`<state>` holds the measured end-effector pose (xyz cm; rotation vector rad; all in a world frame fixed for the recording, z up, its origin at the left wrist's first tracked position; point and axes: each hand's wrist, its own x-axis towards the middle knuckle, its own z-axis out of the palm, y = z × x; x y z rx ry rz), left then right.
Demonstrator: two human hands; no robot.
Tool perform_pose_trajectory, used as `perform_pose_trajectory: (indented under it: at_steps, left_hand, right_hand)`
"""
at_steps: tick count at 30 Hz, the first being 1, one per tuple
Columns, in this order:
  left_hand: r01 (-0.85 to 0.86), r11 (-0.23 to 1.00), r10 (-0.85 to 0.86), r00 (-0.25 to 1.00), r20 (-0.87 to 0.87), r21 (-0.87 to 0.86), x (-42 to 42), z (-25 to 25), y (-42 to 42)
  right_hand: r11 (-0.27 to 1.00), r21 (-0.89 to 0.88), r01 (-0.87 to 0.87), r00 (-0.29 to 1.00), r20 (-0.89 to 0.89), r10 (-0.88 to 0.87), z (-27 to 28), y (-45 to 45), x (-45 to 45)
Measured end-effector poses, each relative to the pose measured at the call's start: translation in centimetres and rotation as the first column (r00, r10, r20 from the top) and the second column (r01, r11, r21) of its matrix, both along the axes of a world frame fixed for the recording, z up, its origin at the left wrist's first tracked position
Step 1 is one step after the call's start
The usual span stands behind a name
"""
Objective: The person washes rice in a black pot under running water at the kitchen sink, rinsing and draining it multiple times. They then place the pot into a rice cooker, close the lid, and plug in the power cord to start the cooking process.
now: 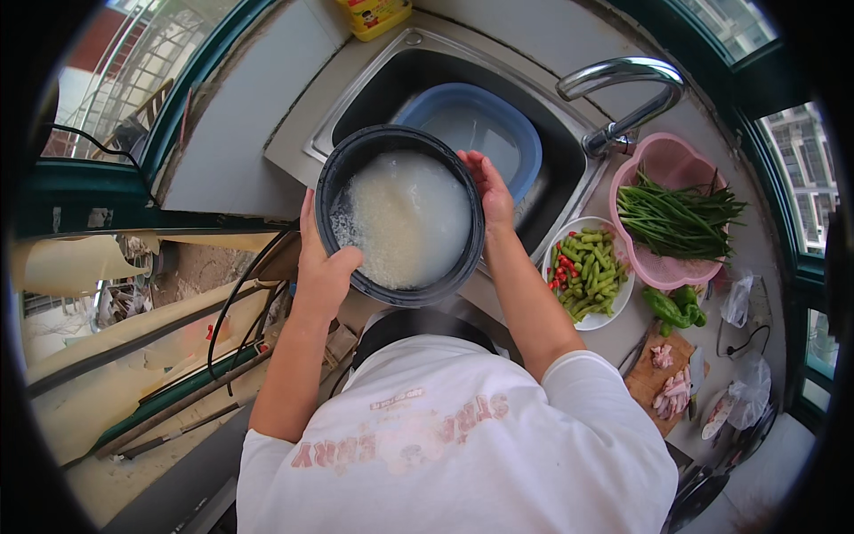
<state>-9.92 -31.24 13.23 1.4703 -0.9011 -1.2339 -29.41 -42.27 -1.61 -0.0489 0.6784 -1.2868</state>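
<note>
Between my two hands is a dark round inner pot (478, 220) with rice in cloudy water (407, 213). My left hand (323, 270) grips its left side, the thumb hooked over the rim and the fingers along the outer wall. My right hand (492, 190) supports the opposite side, fingers against the outside. The pot is held in front of my body, over the near left edge of the steel sink (353, 107). Inside the sink sits a blue plastic basin (530, 150) holding cloudy liquid, partly hidden by the pot.
A chrome faucet (620, 67) arches over the sink's right corner. To the right are a pink basket (627, 193) of green stalks, a plate (624, 294) of cut green and red peppers, whole green peppers (674, 307), and a cutting board (644, 374) with sliced meat and a knife (697, 374).
</note>
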Motion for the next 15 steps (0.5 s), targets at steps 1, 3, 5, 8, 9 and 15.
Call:
perform_pose_trajectory:
  at_steps: [1, 3, 5, 8, 9, 15]
  left_hand:
    - [0.000, 1.000, 0.000, 1.000, 0.029, -0.004, -0.1, 0.2, -0.2]
    - [0.013, 1.000, -0.012, 0.985, 0.173, 0.000, 0.1, 0.4, -0.4]
    - [0.032, 0.999, -0.025, 0.964, 0.264, -0.022, 0.1, 0.6, -0.8]
    - [0.064, 0.996, -0.040, 0.944, 0.328, -0.063, 0.1, 0.9, -1.3]
    - [0.075, 0.995, -0.048, 0.935, 0.351, -0.064, 0.1, 1.0, -1.4]
    - [0.128, 0.985, -0.054, 0.859, 0.509, -0.111, -0.1, 1.6, -2.3]
  right_hand:
    - [1.000, 0.010, 0.007, 1.000, -0.008, -0.006, 0.1, -0.2, 0.3]
    - [1.000, 0.016, 0.006, 1.000, -0.002, -0.006, 0.0, -0.5, 0.7]
    - [1.000, 0.007, -0.009, 1.000, 0.028, 0.009, -0.5, -0.7, 1.0]
    - [1.000, 0.014, -0.011, 1.000, 0.015, 0.011, -0.8, -1.0, 1.5]
    - [1.000, 0.009, -0.013, 0.999, 0.031, 0.013, -1.0, -1.2, 1.6]
    - [1.000, 0.007, -0.025, 0.998, 0.056, 0.025, -1.5, -1.7, 1.9]
